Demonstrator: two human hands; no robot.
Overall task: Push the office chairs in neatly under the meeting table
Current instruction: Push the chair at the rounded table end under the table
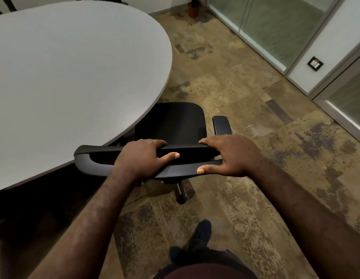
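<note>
A black office chair (171,121) stands at the rounded end of the grey meeting table (74,57). Its seat's left part lies under the table edge and its right armrest (222,124) sticks out over the floor. My left hand (143,156) grips the top of the chair's backrest (90,158), fingers over the front and thumb on the rear. My right hand (229,156) grips the same backrest top at its right end, thumb on the rear rim. One chair leg with a castor (182,193) shows below the backrest.
Patterned brown floor (245,109) spreads to the right of the chair. Glass partitions with metal frames (275,33) run along the right wall, with a wall socket (315,64). A plant pot (193,10) stands in the far corner. My shoe (199,236) is behind the chair.
</note>
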